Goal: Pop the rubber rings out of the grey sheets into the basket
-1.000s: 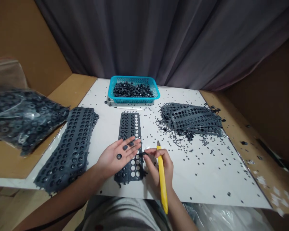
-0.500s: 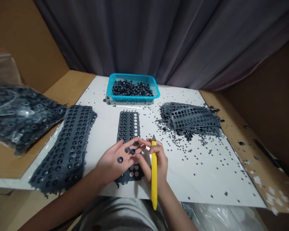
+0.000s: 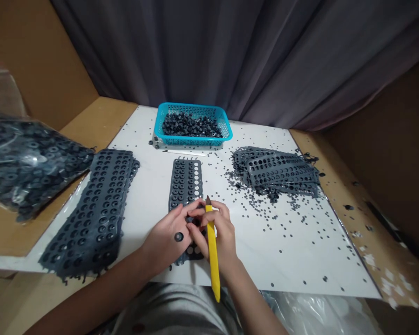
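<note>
A white board (image 3: pixel 265 251) spreads past the fingers on every side. Left of the fingers lie a clear plastic bag (image 3: pixel 28 163) of black rubber rings and a stack of perforated rubber sheets (image 3: pixel 91 223). To their right sits a second, messier stack (image 3: pixel 279 172) among scattered rings (image 3: pixel 265 218). Ahead of them, a blue plastic basket (image 3: pixel 192 142) holds more rings. Directly beneath the fingertips lies a single perforated sheet (image 3: pixel 185 181). The right hand (image 3: pixel 218 232) closes its fingers narrowly around a yellow-handled knife (image 3: pixel 212 251), tip up, touching the left hand (image 3: pixel 167 237), whose fingers curl loosely open, a black ring (image 3: pixel 179 237) on its palm.
</note>
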Demonstrator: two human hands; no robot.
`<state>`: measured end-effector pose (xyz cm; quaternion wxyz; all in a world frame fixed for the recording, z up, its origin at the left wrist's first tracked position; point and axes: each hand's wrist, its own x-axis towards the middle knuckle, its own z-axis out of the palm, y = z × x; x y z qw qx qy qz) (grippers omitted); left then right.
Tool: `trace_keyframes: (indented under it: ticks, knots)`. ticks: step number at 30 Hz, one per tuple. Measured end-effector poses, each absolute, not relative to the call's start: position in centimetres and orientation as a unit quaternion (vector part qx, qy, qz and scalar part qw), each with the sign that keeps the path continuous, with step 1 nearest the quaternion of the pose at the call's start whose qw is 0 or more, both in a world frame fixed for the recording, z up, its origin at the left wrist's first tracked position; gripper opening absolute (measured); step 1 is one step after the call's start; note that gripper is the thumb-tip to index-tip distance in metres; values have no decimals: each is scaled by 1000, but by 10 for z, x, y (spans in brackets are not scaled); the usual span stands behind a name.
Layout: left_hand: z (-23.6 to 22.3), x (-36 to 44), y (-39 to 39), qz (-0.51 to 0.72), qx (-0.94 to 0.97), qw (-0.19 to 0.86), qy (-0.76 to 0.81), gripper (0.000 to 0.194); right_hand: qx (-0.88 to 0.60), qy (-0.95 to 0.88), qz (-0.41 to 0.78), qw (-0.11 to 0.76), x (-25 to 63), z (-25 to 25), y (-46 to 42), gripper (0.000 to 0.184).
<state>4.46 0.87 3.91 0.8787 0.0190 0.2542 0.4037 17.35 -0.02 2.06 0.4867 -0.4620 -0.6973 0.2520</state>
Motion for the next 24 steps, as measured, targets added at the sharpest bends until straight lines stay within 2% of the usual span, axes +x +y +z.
trace_keyframes:
  ticks: [5, 9, 18, 24]
  knots:
    - [43, 46, 7, 407, 8, 874, 265, 51, -452, -627, 352, 528, 174, 17, -1, 29]
    - [41, 49, 5, 417, -9, 868, 270, 40, -448, -581, 401, 548, 173, 15, -3, 29]
    - [30, 50, -5, 431, 63, 825, 360, 10, -455, -580, 360, 571, 174, 18, -3, 33]
    - [24, 48, -10, 398, 114, 814, 406, 20, -450, -587, 355, 572, 175, 16, -3, 35]
